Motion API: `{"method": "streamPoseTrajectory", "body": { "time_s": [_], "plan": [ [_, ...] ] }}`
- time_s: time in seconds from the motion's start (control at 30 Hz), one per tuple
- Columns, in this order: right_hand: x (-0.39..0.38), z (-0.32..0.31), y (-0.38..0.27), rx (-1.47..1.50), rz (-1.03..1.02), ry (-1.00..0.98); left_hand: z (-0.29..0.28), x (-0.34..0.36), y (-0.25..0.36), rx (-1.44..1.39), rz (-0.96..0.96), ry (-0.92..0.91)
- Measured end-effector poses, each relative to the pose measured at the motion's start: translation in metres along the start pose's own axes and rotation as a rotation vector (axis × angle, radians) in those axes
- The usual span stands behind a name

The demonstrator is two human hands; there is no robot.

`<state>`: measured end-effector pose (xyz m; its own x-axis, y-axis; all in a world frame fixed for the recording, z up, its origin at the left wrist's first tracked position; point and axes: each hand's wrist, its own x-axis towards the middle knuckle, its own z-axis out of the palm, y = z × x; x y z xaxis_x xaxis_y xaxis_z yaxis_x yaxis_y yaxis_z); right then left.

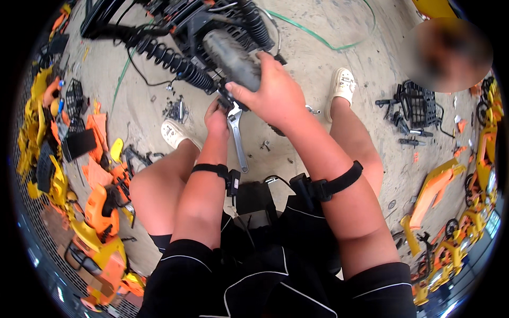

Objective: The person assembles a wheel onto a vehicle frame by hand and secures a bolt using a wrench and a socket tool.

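Note:
The front end of a small vehicle, with a black tire [231, 57] between two coil-spring shock absorbers [172, 62], is in front of me. My right hand [277, 94] is closed round the tire's near side, thumb towards the left shock's lower end. Beside that lower end, my left hand [216, 118] has its fingers curled at the head of a silver adjustable wrench [238, 139]. The wrench's jaw sits by the metal end fitting, and its handle points back towards me. What the left fingertips grip is hidden.
Small loose hardware [177, 110] lies on the concrete floor, with a few bolts [265, 144] nearer me. A black rack [417, 99] and other parts are at right. Orange and yellow panels [102, 204] pile up at left. A green hose [318, 37] runs behind; another person [445, 55] is far right.

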<state>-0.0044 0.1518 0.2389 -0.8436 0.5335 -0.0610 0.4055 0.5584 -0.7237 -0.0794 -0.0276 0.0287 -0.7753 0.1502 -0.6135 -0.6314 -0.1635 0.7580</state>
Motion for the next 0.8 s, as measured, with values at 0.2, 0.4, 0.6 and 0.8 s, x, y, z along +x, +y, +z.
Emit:
{"method": "streamPoseTrajectory", "body": {
  "time_s": [0.2,0.4,0.6,0.8],
  "plan": [
    [-0.008,-0.018,0.000,0.006,0.018,-0.115,0.003,-0.007,0.011,0.099,-0.066,-0.019],
    [-0.010,-0.023,0.003,0.087,0.054,-0.180,-0.002,-0.002,0.008,0.148,-0.079,-0.100],
    [-0.008,-0.014,0.004,0.128,0.078,-0.131,0.005,-0.003,0.010,0.229,-0.093,-0.087],
    [-0.011,-0.014,0.007,0.165,0.083,-0.109,0.006,-0.003,0.012,0.262,-0.088,-0.084]
  ]
}}
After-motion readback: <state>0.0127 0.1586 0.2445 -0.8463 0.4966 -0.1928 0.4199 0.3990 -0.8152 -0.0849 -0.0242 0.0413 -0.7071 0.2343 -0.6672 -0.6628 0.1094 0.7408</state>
